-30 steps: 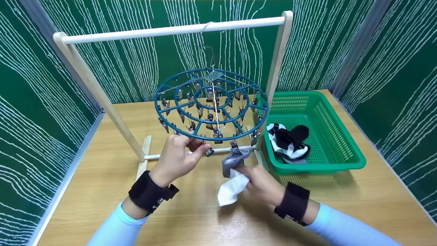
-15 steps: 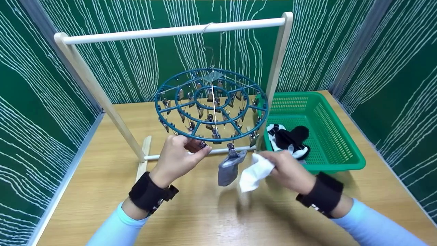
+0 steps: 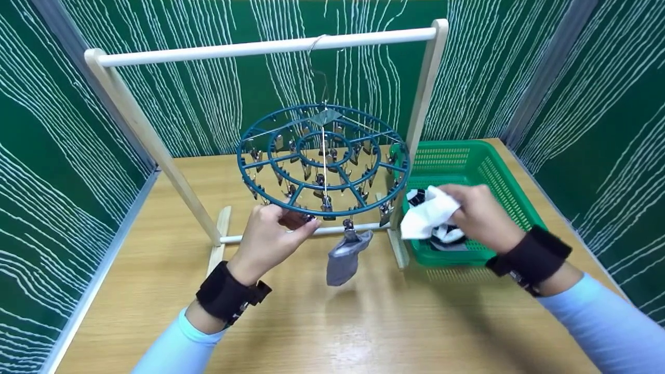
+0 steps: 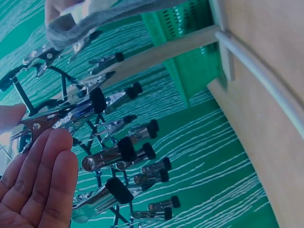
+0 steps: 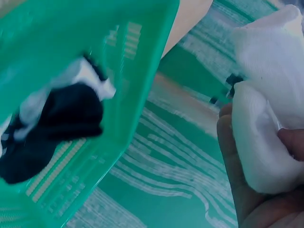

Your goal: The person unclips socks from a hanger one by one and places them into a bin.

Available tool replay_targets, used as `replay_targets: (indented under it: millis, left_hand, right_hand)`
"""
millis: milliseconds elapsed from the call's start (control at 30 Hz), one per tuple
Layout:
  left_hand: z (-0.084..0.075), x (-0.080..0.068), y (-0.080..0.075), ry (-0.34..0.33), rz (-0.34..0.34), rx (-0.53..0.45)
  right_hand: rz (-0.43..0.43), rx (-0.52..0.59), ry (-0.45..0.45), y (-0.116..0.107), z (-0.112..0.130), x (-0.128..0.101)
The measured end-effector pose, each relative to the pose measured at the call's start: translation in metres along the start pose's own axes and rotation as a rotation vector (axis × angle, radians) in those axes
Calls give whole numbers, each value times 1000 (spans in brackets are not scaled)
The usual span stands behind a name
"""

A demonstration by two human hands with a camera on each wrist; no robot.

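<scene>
- No text, label, brand, number or sign can be read in any view
- The green walls (image 3: 47,156) carry only white wavy lines, no letters
- The black wrist straps (image 3: 535,257) seem plain, though they are small and partly blurred

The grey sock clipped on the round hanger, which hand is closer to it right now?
Left. The left hand grips a clip on the hanger rim just beside the grey sock; the right hand holds a white sock over the green basket, farther off.
</scene>
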State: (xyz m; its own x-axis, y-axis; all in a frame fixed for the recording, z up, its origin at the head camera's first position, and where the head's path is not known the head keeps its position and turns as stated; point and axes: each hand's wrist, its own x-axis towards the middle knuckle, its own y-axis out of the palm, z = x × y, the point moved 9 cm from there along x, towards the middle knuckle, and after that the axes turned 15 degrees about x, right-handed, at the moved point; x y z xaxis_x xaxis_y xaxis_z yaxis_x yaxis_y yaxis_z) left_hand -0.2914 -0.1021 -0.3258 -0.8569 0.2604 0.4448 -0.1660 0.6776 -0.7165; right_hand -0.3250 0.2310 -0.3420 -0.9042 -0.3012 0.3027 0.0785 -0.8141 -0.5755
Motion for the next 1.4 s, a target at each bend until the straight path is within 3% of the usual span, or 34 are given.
replay_targets:
  millis: [167, 367, 533, 733, 1033, 1400]
  left_hand:
    - [0, 0, 0, 6, 18, 7]
    - [0, 1, -2, 20, 1, 17]
    - [1, 1, -1, 8, 11, 20]
    - [2, 1, 1, 13, 31, 25]
    - [0, 2, -2, 25, 14, 20]
    - [-2, 2, -3, 46, -2, 23]
  right_hand:
    - [-32, -34, 35, -22, -16, 16]
    - [-51, -140, 3, -39, -37, 35]
    - [-25, -205, 108, -44, -68, 53]
    - [27, -276, 181, -36, -98, 63]
    - [95, -466, 171, -26, -135, 70]
    - [336, -600, 167, 6, -167, 60]
